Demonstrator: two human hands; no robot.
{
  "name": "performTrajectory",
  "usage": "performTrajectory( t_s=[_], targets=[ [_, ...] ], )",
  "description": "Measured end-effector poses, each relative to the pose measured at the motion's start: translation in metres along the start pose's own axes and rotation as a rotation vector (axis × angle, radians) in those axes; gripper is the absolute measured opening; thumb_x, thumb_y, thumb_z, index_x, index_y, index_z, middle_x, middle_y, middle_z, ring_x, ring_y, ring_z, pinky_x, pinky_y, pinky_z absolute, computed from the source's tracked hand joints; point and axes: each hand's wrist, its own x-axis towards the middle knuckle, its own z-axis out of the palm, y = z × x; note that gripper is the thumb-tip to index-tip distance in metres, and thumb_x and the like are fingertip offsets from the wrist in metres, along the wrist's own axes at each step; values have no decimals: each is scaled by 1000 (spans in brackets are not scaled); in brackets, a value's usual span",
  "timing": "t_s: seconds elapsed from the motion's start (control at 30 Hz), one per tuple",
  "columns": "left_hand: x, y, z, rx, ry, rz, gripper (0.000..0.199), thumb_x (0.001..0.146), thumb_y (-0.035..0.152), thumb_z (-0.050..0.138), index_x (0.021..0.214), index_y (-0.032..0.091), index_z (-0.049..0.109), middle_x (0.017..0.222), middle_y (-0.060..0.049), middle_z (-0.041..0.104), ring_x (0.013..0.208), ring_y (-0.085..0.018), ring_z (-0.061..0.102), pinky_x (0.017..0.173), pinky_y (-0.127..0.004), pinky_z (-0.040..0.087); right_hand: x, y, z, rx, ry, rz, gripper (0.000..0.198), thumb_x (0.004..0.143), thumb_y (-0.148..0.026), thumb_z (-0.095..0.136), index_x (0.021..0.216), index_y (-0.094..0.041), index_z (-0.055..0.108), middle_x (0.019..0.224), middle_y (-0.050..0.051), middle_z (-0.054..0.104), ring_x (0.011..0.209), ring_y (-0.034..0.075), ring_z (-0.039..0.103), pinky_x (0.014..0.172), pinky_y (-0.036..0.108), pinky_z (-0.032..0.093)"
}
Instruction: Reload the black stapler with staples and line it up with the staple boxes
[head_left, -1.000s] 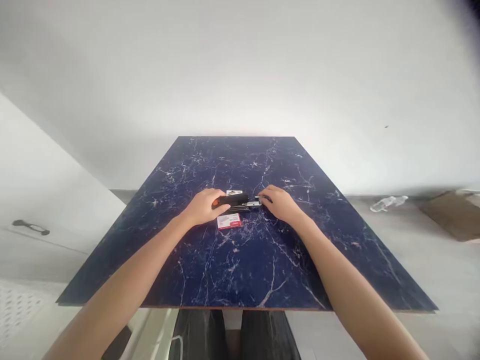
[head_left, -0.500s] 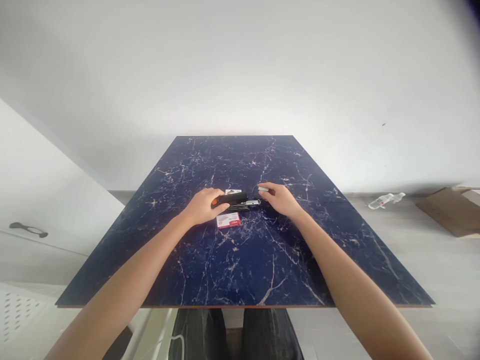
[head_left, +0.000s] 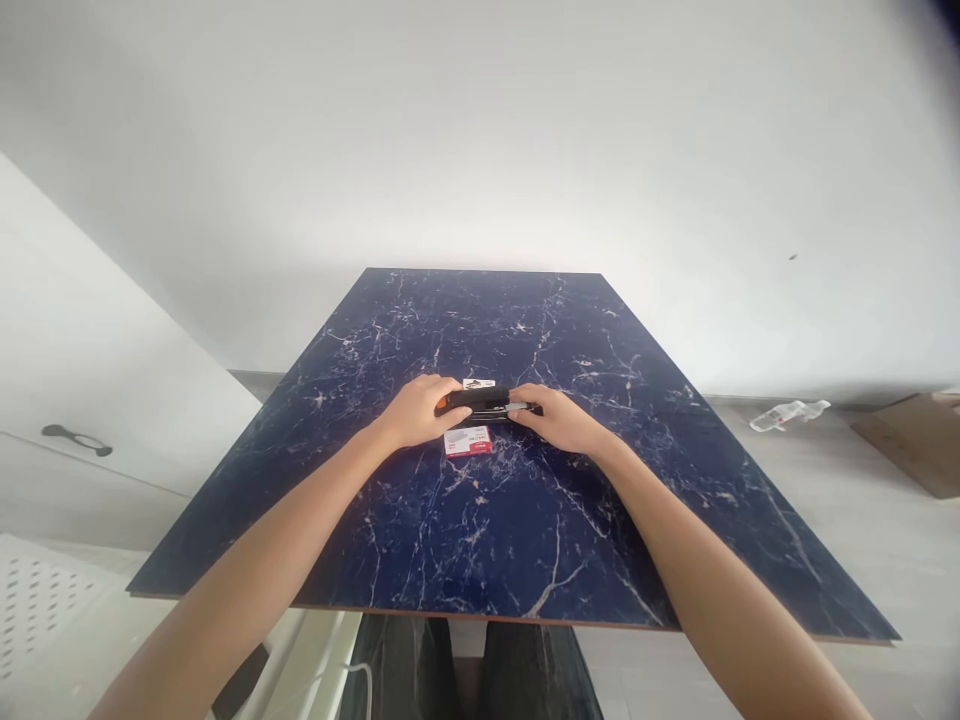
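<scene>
A black stapler (head_left: 487, 397) with an orange patch at its rear lies on the dark blue marbled table. My left hand (head_left: 420, 412) is closed around its rear end, thumb on the near side. At the opposite end, my right hand (head_left: 556, 416) has its fingers pinched on a small silvery strip of staples (head_left: 517, 406), against the stapler's metal rail. The fingertips partly cover the strip, so how it sits in the rail cannot be made out. Just in front of the stapler lies a red-and-white staple box (head_left: 468, 442). A white printed piece (head_left: 478, 383) shows behind it.
The table (head_left: 480, 320) reaches to a white wall. On the floor to the right lie a clear plastic bottle (head_left: 787, 415) and a cardboard box (head_left: 911, 440). A white cabinet with a dark handle (head_left: 76, 440) stands at the left.
My right hand has moved in to the stapler's front end with the strip of staples, which it held apart before. My left hand keeps its hold. The view has shifted slightly.
</scene>
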Motion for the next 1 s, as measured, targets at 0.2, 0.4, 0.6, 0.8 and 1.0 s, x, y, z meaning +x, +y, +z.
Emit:
performTrajectory(
  t_s=[0.2,0.4,0.6,0.8,1.0],
  targets=[
    [0,0,0,-7,0,7,40,94,54,51,112,21,64,100,-9,67,93,-26,61,77,-38,47,1,-1,-2,-121,-21,19,28,99,-35,53,118,-24,70,123,7,70,108,26,65,93,38,50],
    [1,-1,-1,-12,-28,-7,42,94,56,50,113,20,64,99,-10,68,93,-26,61,76,-38,48,-3,-5,-9,-246,17,48,30,91,-31,65,121,-24,66,119,7,71,105,25,66,90,37,49],
    [-1,2,-4,-36,-46,-1,46,88,52,62,122,22,64,108,-11,64,100,-28,59,84,-43,51,-13,-17,-23,-387,39,207,16,85,-36,69,91,-23,63,87,2,71,77,20,63,66,29,41],
    [0,3,-3,-81,-57,-55,53,85,48,68,133,27,60,117,-11,60,104,-28,59,87,-44,52,-16,-40,-12,-485,-39,139,8,87,-30,65,87,-22,62,84,4,69,77,21,60,64,28,34],
    [1,6,-3,-74,-56,-54,50,86,45,69,132,27,61,115,-10,62,103,-28,59,83,-40,52,-16,-52,3,-592,-56,68,10,88,-27,59,85,-19,65,84,8,67,77,22,59,64,30,33]
  ],
)
